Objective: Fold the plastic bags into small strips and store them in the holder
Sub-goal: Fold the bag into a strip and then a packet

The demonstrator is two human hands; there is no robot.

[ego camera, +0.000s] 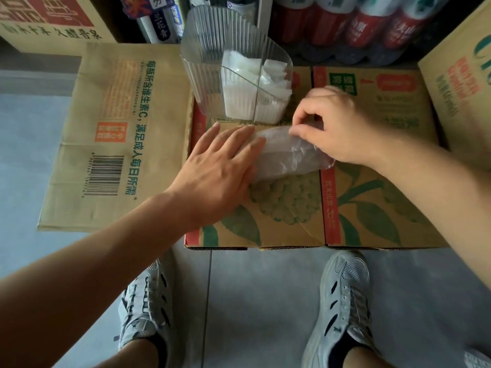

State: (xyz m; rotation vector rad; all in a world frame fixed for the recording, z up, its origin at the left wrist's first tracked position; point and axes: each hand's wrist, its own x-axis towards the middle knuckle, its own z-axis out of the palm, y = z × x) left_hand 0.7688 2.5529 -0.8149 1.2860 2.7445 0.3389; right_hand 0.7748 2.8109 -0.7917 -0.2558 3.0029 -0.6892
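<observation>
While the plastic bag (289, 158) lies partly folded on the cardboard box (372, 208), the step in hand looks like turning its far edge over to narrow it into a strip. The left hand (225, 160) lies flat, fingers straight and spread, pressing the bag's left end down onto the box; its grip is fully open and holds nothing. The right hand (342, 128) has its fingers curled, its grip closed in a pinch on the bag's far edge near the right end.

To do this well, the flat hand should pin the film so that it cannot slide, since thin plastic slips easily on printed card. The pinched edge should come over towards the person in one even line, parallel to the edge already made, so that the strip is the same width along its length. Smoothing outward from the pinned end would probably push trapped air out before the crease is set.

The bag's long axis runs side to side across the box, roughly parallel to the box's near edge, with one end under the left fingers and the other pointing towards the right wrist. The clear ribbed holder (202, 65) stands just beyond it on the same box, with folded bags (239, 83) standing upright inside.
</observation>
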